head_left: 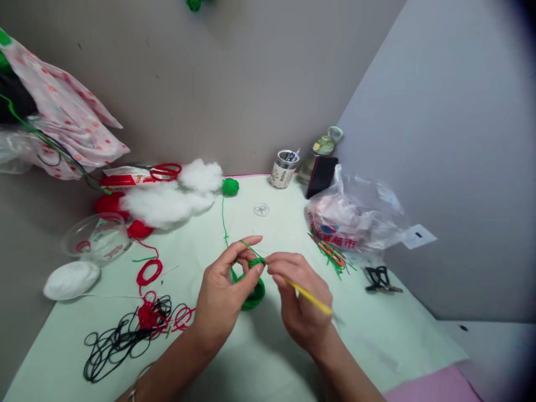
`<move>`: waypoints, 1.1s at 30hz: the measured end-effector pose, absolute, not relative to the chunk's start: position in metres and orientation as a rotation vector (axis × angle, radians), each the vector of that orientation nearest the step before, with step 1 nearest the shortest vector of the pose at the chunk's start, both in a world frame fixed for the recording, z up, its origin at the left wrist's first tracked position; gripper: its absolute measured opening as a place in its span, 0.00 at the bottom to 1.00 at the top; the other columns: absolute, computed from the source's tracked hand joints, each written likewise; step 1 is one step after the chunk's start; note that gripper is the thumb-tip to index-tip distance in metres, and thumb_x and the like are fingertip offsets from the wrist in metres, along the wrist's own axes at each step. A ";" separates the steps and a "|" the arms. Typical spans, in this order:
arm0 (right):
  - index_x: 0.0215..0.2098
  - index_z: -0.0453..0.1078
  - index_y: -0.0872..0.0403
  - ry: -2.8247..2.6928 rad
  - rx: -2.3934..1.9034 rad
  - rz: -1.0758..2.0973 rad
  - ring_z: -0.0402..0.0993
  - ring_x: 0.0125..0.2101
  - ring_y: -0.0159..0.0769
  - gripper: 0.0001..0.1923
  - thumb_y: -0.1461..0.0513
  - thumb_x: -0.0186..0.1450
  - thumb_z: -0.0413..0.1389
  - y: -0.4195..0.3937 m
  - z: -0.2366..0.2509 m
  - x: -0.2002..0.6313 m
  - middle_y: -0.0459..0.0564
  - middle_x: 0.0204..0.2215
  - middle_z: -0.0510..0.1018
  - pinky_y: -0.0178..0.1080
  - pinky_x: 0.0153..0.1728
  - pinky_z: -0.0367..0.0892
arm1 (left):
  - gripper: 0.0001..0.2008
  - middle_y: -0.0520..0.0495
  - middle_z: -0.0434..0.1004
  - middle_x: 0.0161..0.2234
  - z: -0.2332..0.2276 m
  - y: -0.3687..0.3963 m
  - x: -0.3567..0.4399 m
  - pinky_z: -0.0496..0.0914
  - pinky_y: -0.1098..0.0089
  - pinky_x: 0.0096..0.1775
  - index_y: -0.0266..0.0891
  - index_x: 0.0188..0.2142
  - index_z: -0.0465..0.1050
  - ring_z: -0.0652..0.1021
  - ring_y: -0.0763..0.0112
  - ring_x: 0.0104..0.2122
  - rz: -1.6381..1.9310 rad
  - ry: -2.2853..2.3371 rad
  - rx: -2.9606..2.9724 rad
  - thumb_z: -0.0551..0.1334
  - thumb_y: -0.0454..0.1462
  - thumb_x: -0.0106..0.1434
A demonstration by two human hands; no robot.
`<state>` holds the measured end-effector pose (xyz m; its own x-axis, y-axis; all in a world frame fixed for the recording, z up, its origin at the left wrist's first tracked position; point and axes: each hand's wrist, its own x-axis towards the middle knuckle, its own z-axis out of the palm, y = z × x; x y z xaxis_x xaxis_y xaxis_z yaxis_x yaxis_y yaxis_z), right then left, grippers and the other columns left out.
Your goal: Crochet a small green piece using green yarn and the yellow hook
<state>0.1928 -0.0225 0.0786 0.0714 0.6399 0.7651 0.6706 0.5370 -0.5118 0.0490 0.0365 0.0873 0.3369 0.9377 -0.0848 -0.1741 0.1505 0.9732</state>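
My left hand (228, 282) pinches a small piece of green crochet work (257, 262) between thumb and fingers, with green yarn running over the index finger. In my right hand (302, 290) is a yellow-handled crochet hook (307, 296), held like a pen, its tip end up against the green piece. Below my left fingers hangs a loop of green material (254, 296), partly hidden by the hand. A green yarn strand leads back to a small green yarn ball (230, 187) near the wall.
On the left lie white stuffing (167, 204), a clear plastic bowl (98, 237), a white yarn ball (72, 280), tangled black cord (121, 340) and red crochet pieces (147, 315). To the right are a plastic bag (352, 212), orange-handled scissors (330, 251), a black clip (380, 278) and a pen tin (283, 169).
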 end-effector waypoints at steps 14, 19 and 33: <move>0.43 0.81 0.49 -1.266 -1.045 0.389 0.80 0.38 0.35 0.11 0.67 0.74 0.56 -0.017 0.079 0.191 0.49 0.36 0.83 0.37 0.37 0.76 | 0.20 0.50 0.77 0.35 0.090 0.041 0.048 0.66 0.71 0.41 0.46 0.50 0.86 0.74 0.71 0.37 0.759 0.626 0.842 0.78 0.42 0.58; 0.50 0.80 0.46 -1.480 -1.165 0.039 0.81 0.40 0.37 0.16 0.70 0.72 0.58 -0.021 0.072 0.186 0.51 0.41 0.83 0.39 0.38 0.79 | 0.23 0.51 0.76 0.34 0.084 0.037 0.052 0.67 0.73 0.40 0.47 0.53 0.85 0.73 0.73 0.36 0.833 0.688 0.774 0.79 0.42 0.57; 0.41 0.83 0.48 -1.126 -1.063 0.521 0.76 0.32 0.34 0.08 0.62 0.73 0.59 -0.013 0.077 0.194 0.49 0.36 0.85 0.37 0.33 0.72 | 0.15 0.49 0.77 0.36 0.086 0.037 0.051 0.66 0.70 0.41 0.48 0.50 0.86 0.73 0.70 0.37 0.784 0.666 0.890 0.74 0.41 0.63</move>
